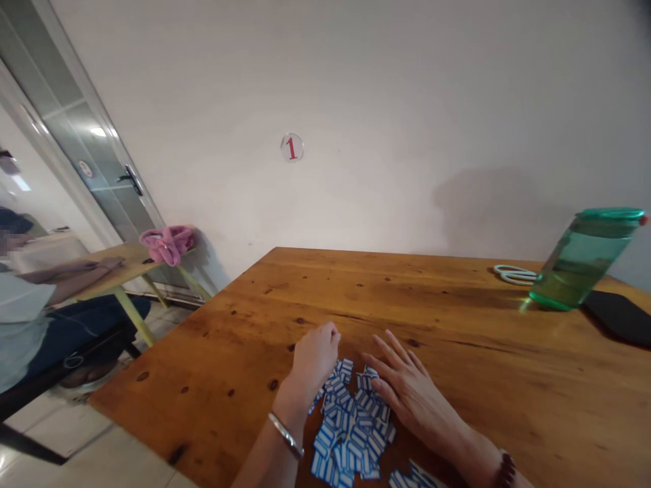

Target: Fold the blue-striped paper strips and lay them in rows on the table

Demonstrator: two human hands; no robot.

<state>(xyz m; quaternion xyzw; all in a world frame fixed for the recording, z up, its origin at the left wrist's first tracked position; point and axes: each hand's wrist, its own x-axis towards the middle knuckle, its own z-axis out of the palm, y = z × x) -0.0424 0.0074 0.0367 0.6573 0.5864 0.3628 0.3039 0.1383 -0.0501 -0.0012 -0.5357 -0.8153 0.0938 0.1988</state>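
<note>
The tabletop (447, 339) is lightly glossy wood, the bottle (584, 261) smooth plastic, the bangle (285, 435) shiny metal, the cards (350, 427) paper-like.

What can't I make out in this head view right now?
- Left hand: head view; its back hides the curled fingers, so any grip is unclear.
- Right hand: head view; its back hides the palm.
- Main pile: head view; overlapping pieces hide the lower ones, and fine print is too small.
- Near cluster: head view; cut off by the bottom edge.
</note>
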